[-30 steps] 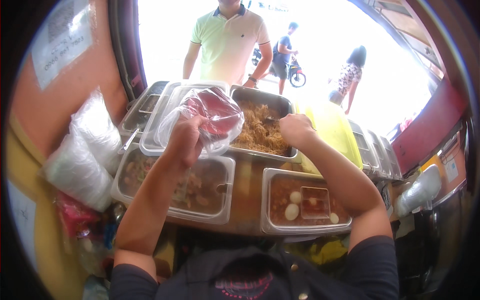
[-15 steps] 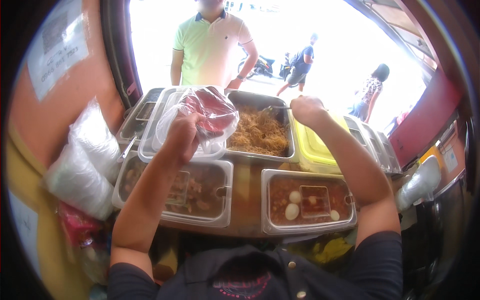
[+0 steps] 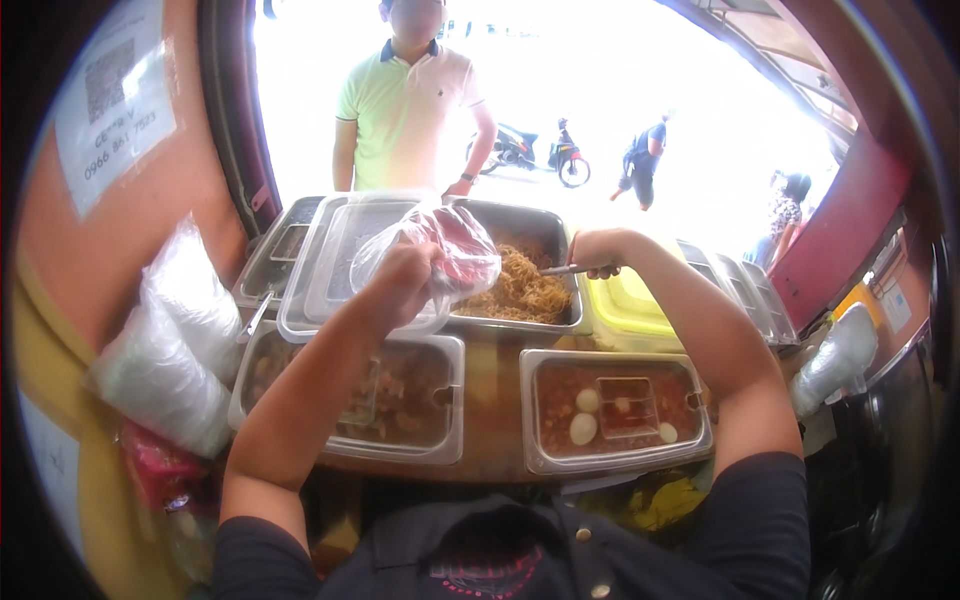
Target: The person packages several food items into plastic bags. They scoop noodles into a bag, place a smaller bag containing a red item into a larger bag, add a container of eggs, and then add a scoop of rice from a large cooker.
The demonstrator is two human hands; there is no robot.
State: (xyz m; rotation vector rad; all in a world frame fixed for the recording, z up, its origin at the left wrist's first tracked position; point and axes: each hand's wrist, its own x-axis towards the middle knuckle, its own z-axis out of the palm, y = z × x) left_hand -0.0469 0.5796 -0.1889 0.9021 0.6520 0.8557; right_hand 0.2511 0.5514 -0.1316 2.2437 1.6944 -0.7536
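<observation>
My left hand (image 3: 408,275) is closed round a reddish-pink plate (image 3: 462,258) covered by a clear plastic bag (image 3: 385,238), held over the left edge of the noodle pan. In my right hand (image 3: 602,250) is the handle of a metal serving utensil (image 3: 562,269). Its tip reaches into brown noodles (image 3: 530,295), so I cannot tell whether it is a spoon, fork or tongs. The noodles fill part of a deep steel pan (image 3: 582,318). Under my left wrist lies a translucent plastic lid (image 3: 310,290).
Nearer me stand a covered pan of meat stew (image 3: 455,350) and a covered pan of red stew with eggs (image 3: 535,420). A yellow lidded container (image 3: 625,310) sits right of the noodles. White plastic bags (image 3: 170,350) hang at left. Across the counter stands a person (image 3: 410,120).
My left hand has moved right and slightly nearer with the bagged plate, over the noodles' edge. My right hand has come lower and left, and the utensil now meets the noodles nearer the plate.
</observation>
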